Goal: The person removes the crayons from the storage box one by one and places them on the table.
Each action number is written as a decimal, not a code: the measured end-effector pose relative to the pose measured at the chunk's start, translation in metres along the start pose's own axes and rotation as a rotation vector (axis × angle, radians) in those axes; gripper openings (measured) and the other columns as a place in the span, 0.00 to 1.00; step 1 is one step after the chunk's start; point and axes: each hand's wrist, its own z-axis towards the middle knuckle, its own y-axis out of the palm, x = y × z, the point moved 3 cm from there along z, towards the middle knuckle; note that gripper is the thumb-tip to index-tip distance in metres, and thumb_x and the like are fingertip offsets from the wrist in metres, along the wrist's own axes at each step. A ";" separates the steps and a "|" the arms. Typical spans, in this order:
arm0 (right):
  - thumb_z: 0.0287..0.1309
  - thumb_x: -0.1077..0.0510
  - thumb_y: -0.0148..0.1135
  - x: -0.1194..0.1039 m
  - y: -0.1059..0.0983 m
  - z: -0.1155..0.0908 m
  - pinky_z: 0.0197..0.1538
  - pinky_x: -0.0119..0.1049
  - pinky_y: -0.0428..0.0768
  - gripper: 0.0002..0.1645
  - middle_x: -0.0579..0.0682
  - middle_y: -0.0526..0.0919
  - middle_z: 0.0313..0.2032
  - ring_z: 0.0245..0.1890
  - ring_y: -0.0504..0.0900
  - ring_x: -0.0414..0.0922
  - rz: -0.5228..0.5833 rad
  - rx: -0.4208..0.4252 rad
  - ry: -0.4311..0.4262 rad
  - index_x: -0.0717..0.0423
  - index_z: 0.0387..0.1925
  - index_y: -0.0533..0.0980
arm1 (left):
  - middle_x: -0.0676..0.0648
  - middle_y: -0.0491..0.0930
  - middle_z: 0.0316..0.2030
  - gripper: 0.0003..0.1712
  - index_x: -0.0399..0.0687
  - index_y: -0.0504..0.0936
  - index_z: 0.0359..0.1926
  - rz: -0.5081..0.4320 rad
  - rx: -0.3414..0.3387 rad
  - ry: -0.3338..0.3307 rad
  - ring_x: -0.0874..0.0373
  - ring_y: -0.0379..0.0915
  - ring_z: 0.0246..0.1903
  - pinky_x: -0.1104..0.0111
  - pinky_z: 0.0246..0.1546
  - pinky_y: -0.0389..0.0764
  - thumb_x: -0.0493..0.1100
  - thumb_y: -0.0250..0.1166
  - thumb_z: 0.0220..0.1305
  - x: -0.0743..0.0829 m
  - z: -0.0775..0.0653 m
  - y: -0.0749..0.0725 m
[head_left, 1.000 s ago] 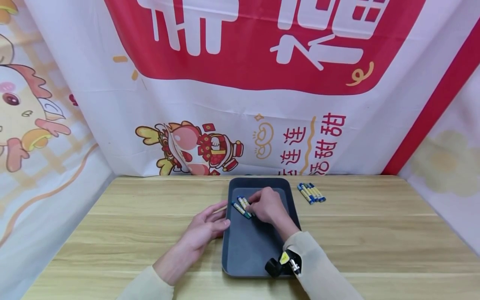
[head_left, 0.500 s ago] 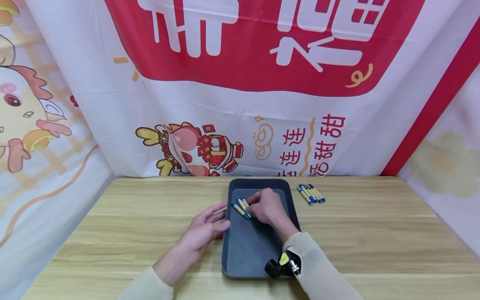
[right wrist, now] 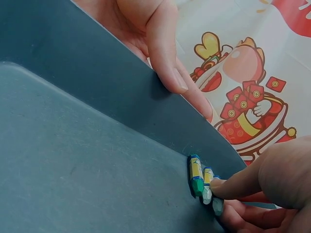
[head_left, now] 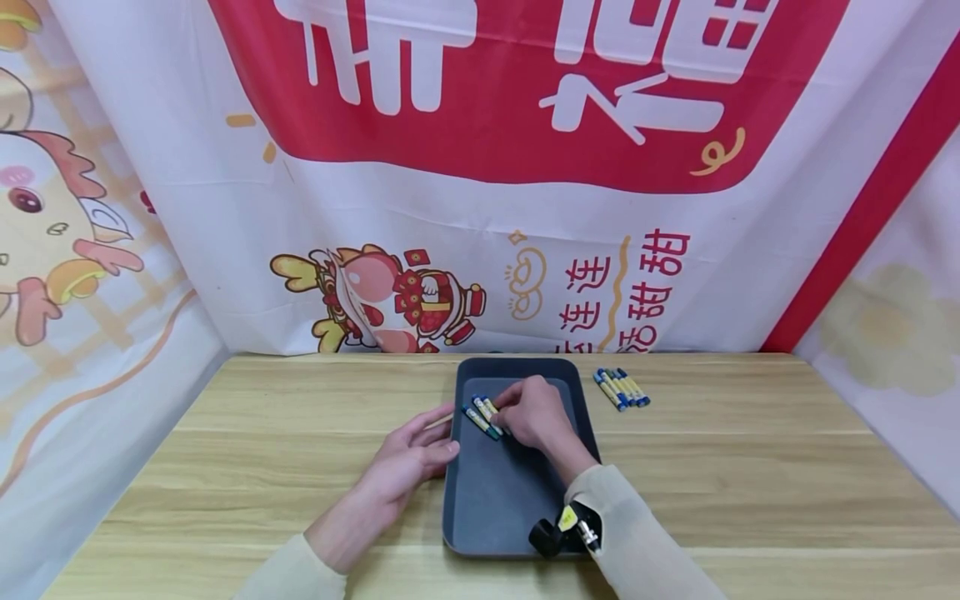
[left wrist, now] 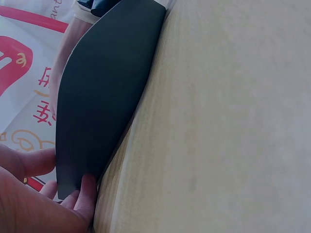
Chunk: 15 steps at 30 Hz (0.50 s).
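Observation:
A dark grey tray (head_left: pixel 495 508) lies lengthwise on the wooden table. My left hand (head_left: pixel 411 454) holds its left wall; in the right wrist view the thumb (right wrist: pixel 167 63) hooks over the rim, while the left wrist view has fingertips (left wrist: pixel 87 191) on the outer face. Inside the tray, against that wall, three crayons in yellow-and-blue wrappers lie side by side: a green crayon (right wrist: pixel 196 174), a whitish crayon (right wrist: pixel 207 193) and a greyish crayon (right wrist: pixel 217 207). My right hand (head_left: pixel 534 412) reaches into the tray and pinches the greyish crayon, partly hiding it.
Several more crayons (head_left: pixel 622 388) lie in a row on the table right of the tray's far end. A printed cloth (head_left: pixel 420 200) hangs behind the table (head_left: pixel 750 475). A black wrist camera (head_left: pixel 551 533) on my right sleeve overhangs the tray's near end.
Almost nothing differs. Both hands keep their places, and the crayons near my right fingers have shifted at most very slightly.

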 end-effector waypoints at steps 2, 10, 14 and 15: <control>0.62 0.58 0.76 0.000 0.000 0.000 0.53 0.46 0.84 0.06 0.50 0.91 0.46 0.46 0.83 0.47 -0.002 0.004 -0.005 0.49 0.41 0.91 | 0.35 0.73 0.74 0.36 0.52 0.72 0.77 -0.002 0.000 -0.001 0.41 0.76 0.70 0.54 0.66 0.83 0.33 0.67 0.70 0.000 0.000 0.000; 0.64 0.58 0.74 -0.001 -0.003 0.000 0.58 0.48 0.84 0.06 0.50 0.92 0.46 0.50 0.85 0.47 0.000 0.026 -0.032 0.49 0.42 0.92 | 0.34 0.72 0.75 0.36 0.51 0.71 0.77 -0.004 -0.004 0.006 0.41 0.76 0.70 0.55 0.65 0.83 0.33 0.67 0.70 -0.001 0.000 0.000; 0.66 0.58 0.73 -0.002 -0.005 0.000 0.57 0.48 0.84 0.06 0.50 0.91 0.47 0.49 0.85 0.47 0.026 0.033 -0.037 0.49 0.43 0.91 | 0.33 0.71 0.75 0.36 0.50 0.71 0.77 -0.001 0.000 0.007 0.41 0.76 0.70 0.54 0.65 0.83 0.33 0.67 0.70 0.000 0.000 0.000; 0.66 0.58 0.72 -0.002 -0.006 -0.001 0.56 0.47 0.85 0.06 0.50 0.91 0.47 0.48 0.85 0.46 0.036 0.035 -0.035 0.49 0.43 0.91 | 0.34 0.71 0.75 0.36 0.51 0.71 0.77 -0.002 0.000 0.005 0.41 0.77 0.70 0.54 0.65 0.83 0.33 0.67 0.71 0.000 0.000 0.000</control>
